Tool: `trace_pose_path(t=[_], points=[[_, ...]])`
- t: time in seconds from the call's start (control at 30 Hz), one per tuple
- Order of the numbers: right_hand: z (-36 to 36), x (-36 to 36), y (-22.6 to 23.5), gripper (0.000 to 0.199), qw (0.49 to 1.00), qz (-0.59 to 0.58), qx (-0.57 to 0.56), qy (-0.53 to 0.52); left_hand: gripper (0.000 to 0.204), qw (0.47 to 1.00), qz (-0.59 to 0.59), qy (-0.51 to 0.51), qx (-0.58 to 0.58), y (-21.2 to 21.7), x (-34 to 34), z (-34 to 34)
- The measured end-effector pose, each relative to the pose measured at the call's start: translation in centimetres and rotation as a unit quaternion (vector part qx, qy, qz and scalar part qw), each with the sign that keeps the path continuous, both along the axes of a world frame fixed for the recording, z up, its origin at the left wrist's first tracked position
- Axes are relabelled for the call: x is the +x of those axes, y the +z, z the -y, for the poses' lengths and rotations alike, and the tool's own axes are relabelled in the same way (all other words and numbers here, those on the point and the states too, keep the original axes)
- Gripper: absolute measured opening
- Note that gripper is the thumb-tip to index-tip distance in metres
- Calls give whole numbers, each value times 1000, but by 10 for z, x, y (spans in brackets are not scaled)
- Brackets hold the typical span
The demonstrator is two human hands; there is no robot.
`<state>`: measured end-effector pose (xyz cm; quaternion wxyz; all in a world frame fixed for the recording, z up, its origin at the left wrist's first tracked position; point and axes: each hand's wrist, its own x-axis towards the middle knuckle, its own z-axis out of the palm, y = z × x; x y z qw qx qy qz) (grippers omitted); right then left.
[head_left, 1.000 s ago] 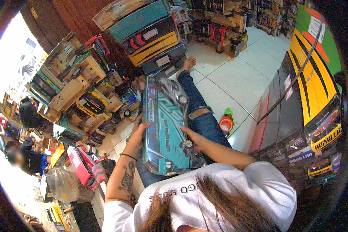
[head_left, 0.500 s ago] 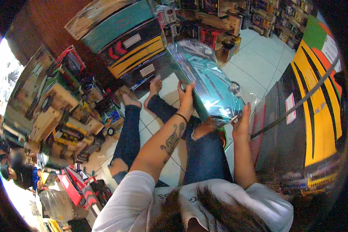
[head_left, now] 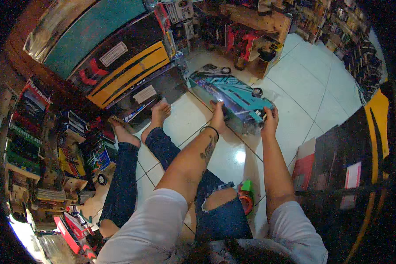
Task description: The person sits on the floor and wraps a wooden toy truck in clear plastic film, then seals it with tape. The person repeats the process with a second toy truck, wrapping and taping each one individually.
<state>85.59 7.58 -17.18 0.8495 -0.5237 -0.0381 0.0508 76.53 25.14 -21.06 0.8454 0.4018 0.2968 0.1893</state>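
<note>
A teal and black toy vehicle (head_left: 233,92) with small wheels along its far side is wrapped in clear plastic. It is held out over the tiled floor, beyond my knees. My left hand (head_left: 218,118) grips its near edge, thumb up along the side. My right hand (head_left: 269,121) has its fingers curled round the right end. Light glints off the plastic. Whether its underside touches the floor I cannot tell.
Large black cartons with yellow stripes stand at the back left (head_left: 127,75) and on the right (head_left: 334,163). Wooden toy trucks and boxes (head_left: 75,167) crowd the left. A wooden shelf (head_left: 262,31) stands at the back. A green and orange roll (head_left: 245,198) lies beside my right leg.
Both arms have stretched forward, carrying the wrapped toy vehicle away from my body and lower toward the floor. The view has turned, and my hands keep their hold.
</note>
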Motion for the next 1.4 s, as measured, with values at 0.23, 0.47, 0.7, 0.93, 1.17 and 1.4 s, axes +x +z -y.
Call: trace_pose_path(t=[0.23,0.47,0.7,0.93,1.17,1.4], points=[[-102,91,-45,52,994,-4,-52,-94,79,920,10,-225,322,82,-139,0],[-116,23,-6,60,596,558,-571,-84,80,840,-159,15,518,153,-426,64],[-157,23,-24,56,591,394,-702,-48,92,825,-239,204,469,194,-535,130],[-145,-133,110,73,668,583,-453,92,77,727,-223,314,568,214,-661,175],[-128,-428,377,45,664,708,28,239,60,657,-111,566,486,272,-713,123],[-366,-511,531,64,663,443,-233,557,68,601,-100,564,557,274,-724,156]])
